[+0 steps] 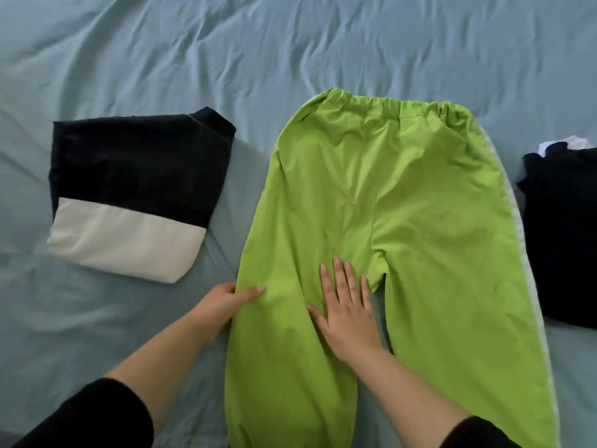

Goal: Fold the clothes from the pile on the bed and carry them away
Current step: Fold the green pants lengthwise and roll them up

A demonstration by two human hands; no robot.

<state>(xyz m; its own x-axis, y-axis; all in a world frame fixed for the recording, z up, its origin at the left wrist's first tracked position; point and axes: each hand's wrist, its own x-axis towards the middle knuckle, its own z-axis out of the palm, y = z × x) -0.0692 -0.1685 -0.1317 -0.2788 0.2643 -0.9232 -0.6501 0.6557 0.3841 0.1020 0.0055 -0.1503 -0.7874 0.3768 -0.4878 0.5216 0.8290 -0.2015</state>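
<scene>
Pressing hand: your right hand [345, 315] lies flat on the green trousers [403, 195], fingers straight and slightly spread, on the leg at your left, just beside the crotch.
Pinching hand: your left hand [219, 305] pinches the outer edge of that same leg, thumb on top of the cloth.
Green trousers: spread flat on the bed [226, 43], waistband away from you, legs running toward you.
Folded garment [129, 195]: black and cream, left of the trousers, apart from them.
Dark clothes [565, 237]: heaped at the right, just beside the white-striped leg.
</scene>
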